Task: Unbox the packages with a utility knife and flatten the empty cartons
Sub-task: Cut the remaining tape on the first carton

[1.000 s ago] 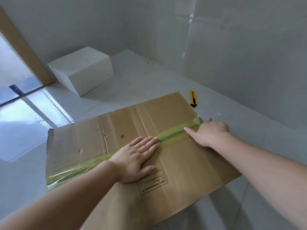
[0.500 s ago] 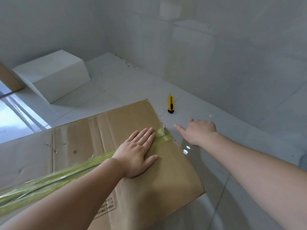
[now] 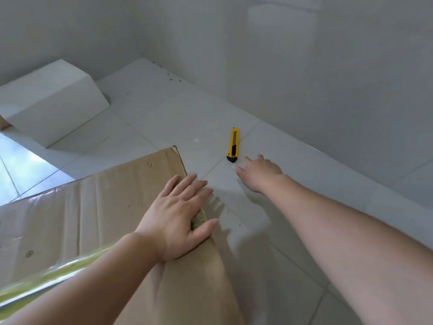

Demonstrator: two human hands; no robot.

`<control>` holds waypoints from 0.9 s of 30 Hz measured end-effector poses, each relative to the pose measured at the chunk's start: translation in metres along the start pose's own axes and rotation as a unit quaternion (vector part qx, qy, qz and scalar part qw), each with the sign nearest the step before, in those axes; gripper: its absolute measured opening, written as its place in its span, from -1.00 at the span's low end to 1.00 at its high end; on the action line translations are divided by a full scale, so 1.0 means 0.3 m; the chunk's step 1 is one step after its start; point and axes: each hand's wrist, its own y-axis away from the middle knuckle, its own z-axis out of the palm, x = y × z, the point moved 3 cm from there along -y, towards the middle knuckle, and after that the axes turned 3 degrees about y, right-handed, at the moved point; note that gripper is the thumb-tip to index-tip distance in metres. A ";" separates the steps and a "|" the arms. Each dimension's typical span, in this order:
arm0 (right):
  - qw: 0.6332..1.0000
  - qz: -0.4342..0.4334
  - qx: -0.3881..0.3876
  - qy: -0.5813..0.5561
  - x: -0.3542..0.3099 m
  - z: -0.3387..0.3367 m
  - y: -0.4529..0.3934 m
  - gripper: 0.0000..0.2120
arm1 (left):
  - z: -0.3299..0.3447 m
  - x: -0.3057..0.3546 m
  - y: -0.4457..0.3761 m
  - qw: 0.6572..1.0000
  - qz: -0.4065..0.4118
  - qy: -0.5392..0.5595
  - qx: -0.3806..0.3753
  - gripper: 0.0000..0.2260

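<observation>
Right hand (image 3: pixel 260 174) near knife (image 3: pixel 233 145), perhaps apart

Pale glossy floor tiles (image 3: pixel 269 242) meet plain grey walls (image 3: pixel 328 78), a white block (image 3: pixel 46 102) resting in the far-left corner

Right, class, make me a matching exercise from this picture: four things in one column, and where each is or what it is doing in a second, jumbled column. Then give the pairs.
Things:
1. knife
2. left hand
3. right hand
4. white block

Places or states:
A. pressed flat on the carton, over the green tape
B. lying on the floor tiles near the wall
C. standing on the floor, far left
D. stretched out just short of the knife, holding nothing

Pairs: 1-B, 2-A, 3-D, 4-C
</observation>
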 end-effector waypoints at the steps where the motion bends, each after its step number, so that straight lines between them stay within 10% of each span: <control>1: 1.000 -0.006 0.000 -0.019 -0.005 0.013 -0.050 -0.46 | 0.002 -0.006 -0.011 1.000 0.000 0.004 0.000 -0.31; 17: 0.996 -0.039 0.080 -0.017 -0.077 0.145 -0.429 -0.68 | 0.013 -0.014 -0.073 1.000 -0.006 0.021 -0.014 -0.39; 27: 0.915 0.095 0.004 -0.391 -0.004 0.130 -0.256 -0.69 | 0.012 -0.016 -0.072 1.000 -0.010 -0.008 0.002 -0.37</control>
